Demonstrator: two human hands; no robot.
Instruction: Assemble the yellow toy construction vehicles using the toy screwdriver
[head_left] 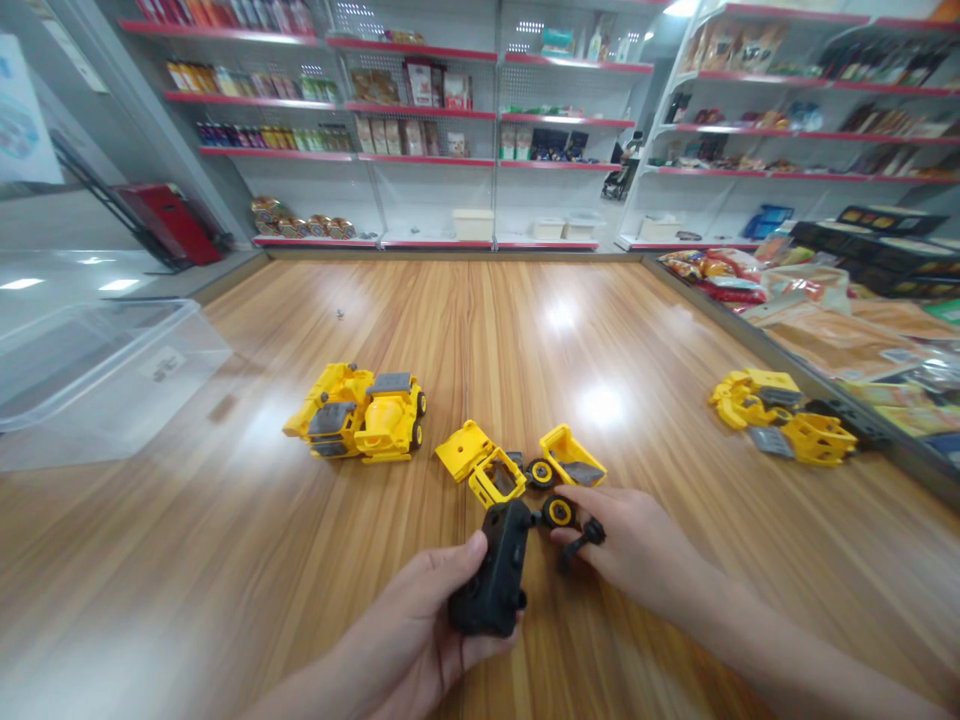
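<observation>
My left hand [442,610] grips a black toy truck chassis [491,575], tilted up over the table. Close to the chassis's upper end, my right hand [630,540] pinches a black toy wheel with a yellow hub [559,512]. A black axle piece [582,543] also sits at the right fingers; whether it joins the wheel is hidden. Just beyond my hands lie a yellow cab frame [497,477], a flat yellow part [466,450], a loose wheel [541,473] and a yellow dump bed [574,458] with a grey inside.
Assembled yellow toy trucks [390,415] stand to the left. More yellow toy parts [784,415] lie at the right, near packaged goods [825,310]. A clear plastic bin [169,350] is at the left edge of the wooden table [465,320]. Stocked shelves [424,107] line the back.
</observation>
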